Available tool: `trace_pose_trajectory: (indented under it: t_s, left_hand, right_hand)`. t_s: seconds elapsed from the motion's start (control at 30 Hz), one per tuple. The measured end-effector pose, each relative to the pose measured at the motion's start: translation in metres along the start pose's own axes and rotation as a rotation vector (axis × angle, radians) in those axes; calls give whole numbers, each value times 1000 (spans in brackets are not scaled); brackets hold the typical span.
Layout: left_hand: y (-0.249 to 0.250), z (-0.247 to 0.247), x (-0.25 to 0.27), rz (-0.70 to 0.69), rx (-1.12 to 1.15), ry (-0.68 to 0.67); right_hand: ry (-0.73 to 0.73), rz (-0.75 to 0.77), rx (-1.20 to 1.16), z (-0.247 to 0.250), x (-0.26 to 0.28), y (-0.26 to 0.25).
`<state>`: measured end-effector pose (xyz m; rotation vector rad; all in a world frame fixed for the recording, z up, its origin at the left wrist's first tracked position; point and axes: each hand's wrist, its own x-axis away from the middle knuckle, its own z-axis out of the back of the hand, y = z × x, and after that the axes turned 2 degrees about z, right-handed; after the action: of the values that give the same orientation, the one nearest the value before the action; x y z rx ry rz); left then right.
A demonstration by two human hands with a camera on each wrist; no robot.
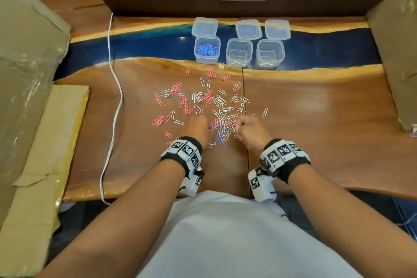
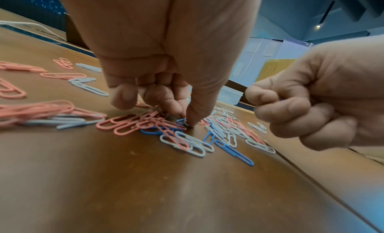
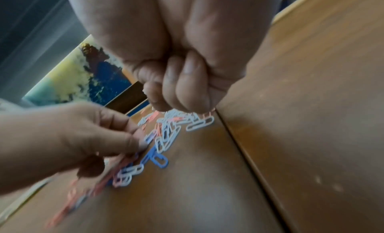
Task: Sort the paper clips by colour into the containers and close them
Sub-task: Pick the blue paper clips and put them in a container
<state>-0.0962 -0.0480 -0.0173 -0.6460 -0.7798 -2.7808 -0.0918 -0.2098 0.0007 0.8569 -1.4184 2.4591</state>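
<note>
Pink and white paper clips [image 1: 203, 99] lie scattered mid-table, with a few blue clips [image 1: 222, 140] at the near edge of the pile. My left hand [image 1: 211, 127] reaches down into the pile; in the left wrist view its thumb and forefinger [image 2: 182, 119] pinch a blue clip [image 2: 180, 121] that lies on the wood. My right hand [image 1: 239, 127] hovers just right of it, curled into a tight fist [image 3: 180, 101]; nothing shows inside it. Three clear containers stand open behind: the left one [image 1: 207, 38] holds blue clips; the middle one [image 1: 239, 40] and right one [image 1: 270, 40] look empty.
Three clear lids [image 1: 205, 27] [image 1: 248, 29] [image 1: 277, 29] lie behind the containers. A white cable [image 1: 115, 97] runs down the table's left side. Cardboard boxes stand at the left [image 1: 27, 74] and right [image 1: 392, 40]. A dark board [image 1: 180, 7] closes the back.
</note>
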Motion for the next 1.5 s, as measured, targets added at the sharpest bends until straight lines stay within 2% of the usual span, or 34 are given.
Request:
trace_pose_trajectory:
  t_s: [0.1, 0.23, 0.4, 0.57, 0.67, 0.83, 0.93, 1.03, 1.17, 1.3, 1.43, 1.5]
  left_hand:
    - [-1, 0, 0, 2, -24, -18]
    - [-3, -1, -2, 0, -28, -29]
    - [-7, -2, -2, -37, -55, -20]
    - [-13, -4, -2, -79, -50, 4]
    - [-19, -2, -1, -68, 59, 26]
    - [-30, 4, 0, -31, 343, -32]
    - [-31, 10, 6, 52, 535, -56]
    - [-31, 11, 8, 129, 638, -119]
    - [-24, 4, 8, 154, 694, -191]
    - [-15, 1, 8, 182, 625, -153]
    - [-11, -10, 10, 97, 312, -76]
    - [-11, -17, 10, 55, 158, -62]
  right_hand:
    - [-21, 101, 158, -18, -1, 7]
    - [-7, 144, 437, -31, 1, 24]
    - [22, 136, 478, -36, 0, 35]
    - [-30, 174, 563, -39, 1, 25]
    - [13, 201, 538, -39, 1, 30]
    - [52, 215, 523, -36, 1, 36]
    - [25, 222, 543, -35, 2, 33]
    - [-23, 221, 618, -33, 3, 25]
    - [-80, 181, 689, -36, 4, 16]
    - [-111, 184, 793, -38, 7, 13]
    - [-144, 225, 844, -35, 12, 13]
    - [-141, 203, 764, -29, 11, 14]
